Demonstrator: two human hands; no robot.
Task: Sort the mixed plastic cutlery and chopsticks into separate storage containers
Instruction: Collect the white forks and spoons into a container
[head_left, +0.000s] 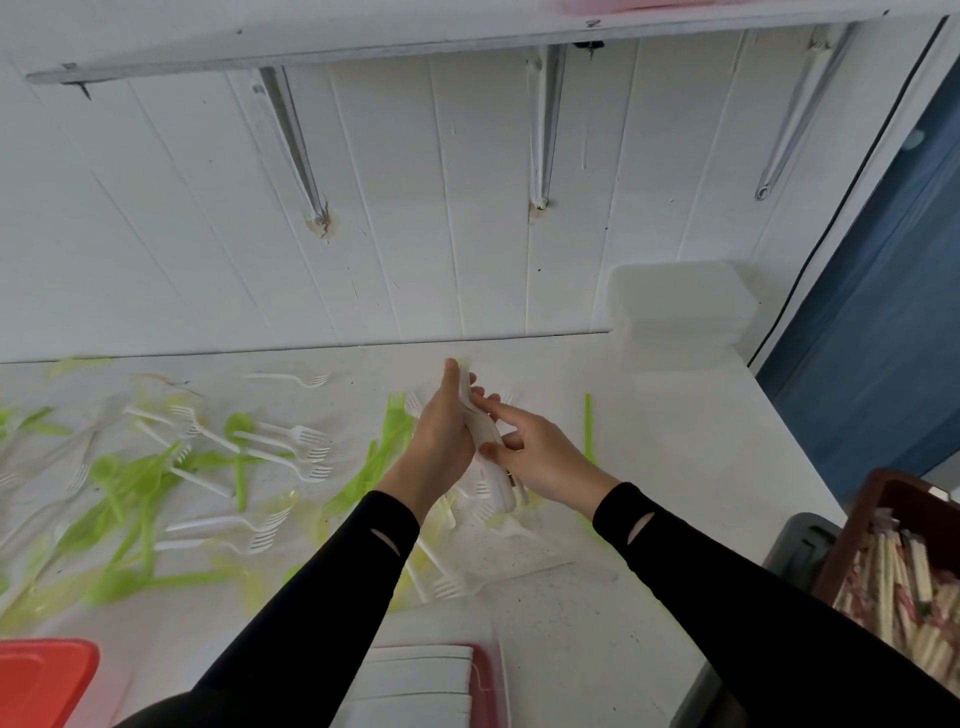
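Observation:
Above the middle of the white counter, my left hand (441, 436) grips a bundle of white plastic forks (491, 470) held upright, tines down. My right hand (535, 452) pinches the same bundle from the right with thumb and fingers. Loose white forks (291, 441) and green plastic cutlery (130, 483) lie scattered over the left half of the counter. A single green stick (588, 426) lies to the right of my hands. A brown crate (878, 499) at the right edge holds many wrapped chopsticks (904, 587).
A stack of translucent white containers (680, 312) stands at the back right against the wall. A red lid (41, 680) sits at the bottom left. A red-rimmed container (483, 680) with white pieces lies near the front edge. Shelf brackets (296, 145) hang on the wall.

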